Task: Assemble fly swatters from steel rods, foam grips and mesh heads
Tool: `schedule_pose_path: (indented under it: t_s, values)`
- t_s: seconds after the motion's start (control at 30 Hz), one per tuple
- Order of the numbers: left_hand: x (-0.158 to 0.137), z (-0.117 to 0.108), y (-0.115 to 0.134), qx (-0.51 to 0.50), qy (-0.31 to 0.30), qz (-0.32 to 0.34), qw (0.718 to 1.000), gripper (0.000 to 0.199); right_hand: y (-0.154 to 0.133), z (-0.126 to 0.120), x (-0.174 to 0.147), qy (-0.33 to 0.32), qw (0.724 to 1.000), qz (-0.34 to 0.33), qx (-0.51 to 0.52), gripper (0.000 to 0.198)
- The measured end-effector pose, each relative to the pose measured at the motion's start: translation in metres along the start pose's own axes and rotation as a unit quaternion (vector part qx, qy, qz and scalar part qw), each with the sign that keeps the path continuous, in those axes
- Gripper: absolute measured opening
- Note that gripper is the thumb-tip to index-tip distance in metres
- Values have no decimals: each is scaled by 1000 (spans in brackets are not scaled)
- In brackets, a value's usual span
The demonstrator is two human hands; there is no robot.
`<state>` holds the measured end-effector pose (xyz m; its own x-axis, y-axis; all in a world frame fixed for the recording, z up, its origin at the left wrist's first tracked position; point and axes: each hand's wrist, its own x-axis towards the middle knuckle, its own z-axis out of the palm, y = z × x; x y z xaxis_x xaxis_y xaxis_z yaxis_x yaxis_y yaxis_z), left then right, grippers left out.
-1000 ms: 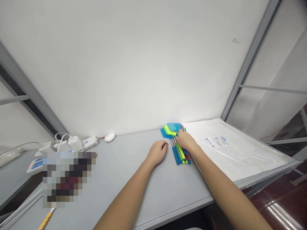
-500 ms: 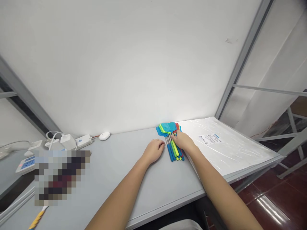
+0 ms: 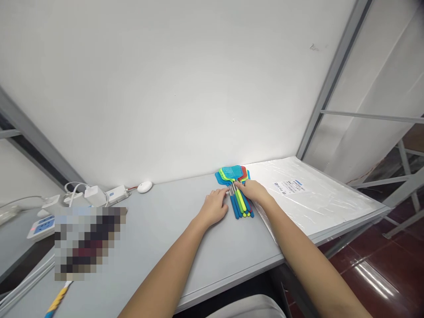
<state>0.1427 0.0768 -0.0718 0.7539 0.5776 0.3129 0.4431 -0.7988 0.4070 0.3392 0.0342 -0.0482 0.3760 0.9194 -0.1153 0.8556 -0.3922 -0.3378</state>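
A stack of fly swatters (image 3: 239,198) lies on the grey table near the wall, their blue, yellow-green and red heads fanned out at the far end and their blue and green handles pointing toward me. My right hand (image 3: 254,192) reaches over the stack from the right, its fingers closed around the metal shafts just below the heads. On the other side, my left hand (image 3: 215,207) rests on the table with fingers stretched out, their tips against the left edge of the stack. Part of the red swatter and the right-hand shafts is hidden by my right hand.
A flat white wrapped package (image 3: 318,203) with a label covers the table's right end. At left are white chargers (image 3: 96,195), a power strip (image 3: 43,227), a round white device (image 3: 145,187), a blurred-out patch and a yellow-and-blue cord (image 3: 56,300). The wall (image 3: 185,88) bounds the back.
My left hand has opened its curled fingers and moved slightly toward the swatters, reaching their left side. My right hand stays at the shafts. The view has shifted slightly.
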Motion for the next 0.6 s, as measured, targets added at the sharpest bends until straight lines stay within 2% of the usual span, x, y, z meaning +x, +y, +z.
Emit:
schedule_pose_path:
  t_s: [0.2, 0.4, 0.6]
  values:
    - [0, 1, 6, 15, 18, -3, 1000, 62, -3, 4, 0, 3, 999, -40, 22, 33]
    - [-5, -16, 17, 58, 40, 16, 997, 74, -14, 3, -10, -11, 988, -138, 60, 34]
    - [-12, -36, 24, 127, 0, 60, 990, 88, -32, 1, -25, -67, 963, -244, 89, 36]
